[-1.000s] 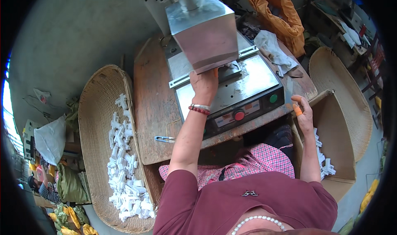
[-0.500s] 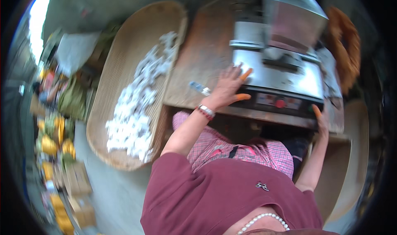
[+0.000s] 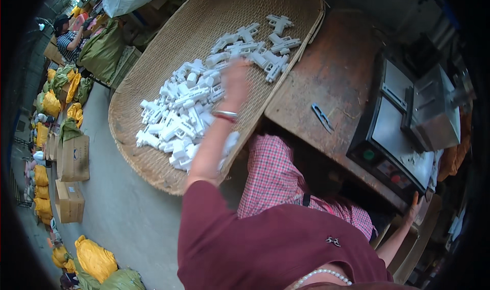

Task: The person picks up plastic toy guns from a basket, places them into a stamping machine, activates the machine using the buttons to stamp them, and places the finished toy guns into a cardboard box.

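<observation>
White toy pistols (image 3: pixel 181 124) lie heaped in a large oval woven tray (image 3: pixel 138 68). Over the far part of the heap is my left hand (image 3: pixel 236 83), smeared by motion; whether its fingers grip a pistol cannot be made out. A metal bracelet circles that wrist. On the right, my right hand (image 3: pixel 412 211) rests at the front corner of a silver and black machine (image 3: pixel 395 137) with a red and a green button. A finger with an orange cover points up along its edge; the other fingers are partly hidden.
Small blue-handled snips (image 3: pixel 322 117) lie on the worn wooden table (image 3: pixel 326 70) between tray and machine. On the machine sits a metal box-shaped head (image 3: pixel 438 109). Cardboard boxes (image 3: pixel 73 157) and yellow bundles (image 3: pixel 94 257) line the floor at left. A person in stripes (image 3: pixel 67 41) is far left.
My left hand has gone from the machine's front edge to over the pistols in the tray. My right hand stays by the machine's corner. The view has swung left.
</observation>
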### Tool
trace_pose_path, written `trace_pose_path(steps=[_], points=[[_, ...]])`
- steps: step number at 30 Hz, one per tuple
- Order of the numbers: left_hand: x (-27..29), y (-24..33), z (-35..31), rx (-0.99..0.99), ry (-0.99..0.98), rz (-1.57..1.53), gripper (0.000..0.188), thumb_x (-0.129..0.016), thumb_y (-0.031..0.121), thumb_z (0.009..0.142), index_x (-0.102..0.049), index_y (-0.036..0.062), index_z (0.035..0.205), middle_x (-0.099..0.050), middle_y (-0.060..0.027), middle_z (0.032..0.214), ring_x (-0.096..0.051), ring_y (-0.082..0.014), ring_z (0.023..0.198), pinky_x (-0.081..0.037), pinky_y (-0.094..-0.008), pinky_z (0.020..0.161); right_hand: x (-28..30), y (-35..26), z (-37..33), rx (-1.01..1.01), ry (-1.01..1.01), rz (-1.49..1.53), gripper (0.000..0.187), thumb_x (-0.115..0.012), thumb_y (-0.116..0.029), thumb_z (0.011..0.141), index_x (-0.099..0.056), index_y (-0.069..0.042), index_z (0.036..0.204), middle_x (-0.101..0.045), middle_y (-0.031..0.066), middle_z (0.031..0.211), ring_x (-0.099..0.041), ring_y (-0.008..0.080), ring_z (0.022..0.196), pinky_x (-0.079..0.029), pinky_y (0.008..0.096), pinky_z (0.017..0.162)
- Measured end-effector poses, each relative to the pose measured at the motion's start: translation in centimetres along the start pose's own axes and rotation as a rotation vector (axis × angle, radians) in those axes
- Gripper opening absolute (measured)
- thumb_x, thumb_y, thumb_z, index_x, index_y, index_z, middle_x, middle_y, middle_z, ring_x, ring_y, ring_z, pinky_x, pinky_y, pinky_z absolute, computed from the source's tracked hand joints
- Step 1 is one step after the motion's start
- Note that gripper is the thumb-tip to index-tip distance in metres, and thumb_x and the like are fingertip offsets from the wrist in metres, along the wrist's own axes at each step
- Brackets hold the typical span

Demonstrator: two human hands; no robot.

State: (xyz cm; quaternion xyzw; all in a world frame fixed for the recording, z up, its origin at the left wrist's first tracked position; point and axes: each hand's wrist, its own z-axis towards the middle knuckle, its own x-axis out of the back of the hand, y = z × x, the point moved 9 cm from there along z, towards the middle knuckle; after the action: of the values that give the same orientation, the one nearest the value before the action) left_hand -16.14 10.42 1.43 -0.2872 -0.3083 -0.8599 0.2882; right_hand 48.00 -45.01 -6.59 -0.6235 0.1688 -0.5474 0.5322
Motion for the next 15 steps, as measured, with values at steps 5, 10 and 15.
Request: trace_pose_path(steps=[5, 10, 15], points=[[1.9, -23.7, -9.7, 0.568, -0.83, 0.641, 0.077, -0.079, 0.025, 0.065, -0.045, 0.0201, 0.134, -0.024, -0.0089, 0.152, -0.016, -0.0363, 0.141, -0.021, -0.064, 0.107, 1.4, 0.9, 0.6, -0.021, -0.056, 0.012, 0.067, -0.058, -0.041, 0.091, -0.037, -0.001, 0.14, -0.042, 0.0098, 0.139, -0.037, 0.022, 0.128, -0.027, 0.0334, 0.107], [1.2, -20.8, -6.1, 0.442, -0.631, 0.423, 0.049, -0.079, 0.035, 0.062, -0.059, 0.0059, 0.095, -0.063, -0.0154, 0.107, -0.053, -0.034, 0.108, -0.036, -0.0534, 0.095, -0.7, -9.1, 0.7, 0.253, 0.197, -0.12, 0.049, -0.056, -0.017, 0.093, -0.042, -0.004, 0.137, -0.044, 0.0143, 0.137, -0.038, 0.0243, 0.13, -0.028, 0.0338, 0.107], [-5.9, 12.8, 8.6, 0.25, -0.584, -0.285, 0.052, -0.066, 0.052, 0.079, -0.057, 0.0001, 0.082, -0.061, -0.0122, 0.077, -0.059, -0.02, 0.067, -0.045, -0.0358, 0.059, -5.7, -16.4, 3.7, 0.405, 0.051, -0.305, 0.038, -0.05, -0.013, 0.092, -0.051, -0.004, 0.129, -0.053, 0.0112, 0.13, -0.042, 0.0254, 0.128, -0.029, 0.0333, 0.107]])
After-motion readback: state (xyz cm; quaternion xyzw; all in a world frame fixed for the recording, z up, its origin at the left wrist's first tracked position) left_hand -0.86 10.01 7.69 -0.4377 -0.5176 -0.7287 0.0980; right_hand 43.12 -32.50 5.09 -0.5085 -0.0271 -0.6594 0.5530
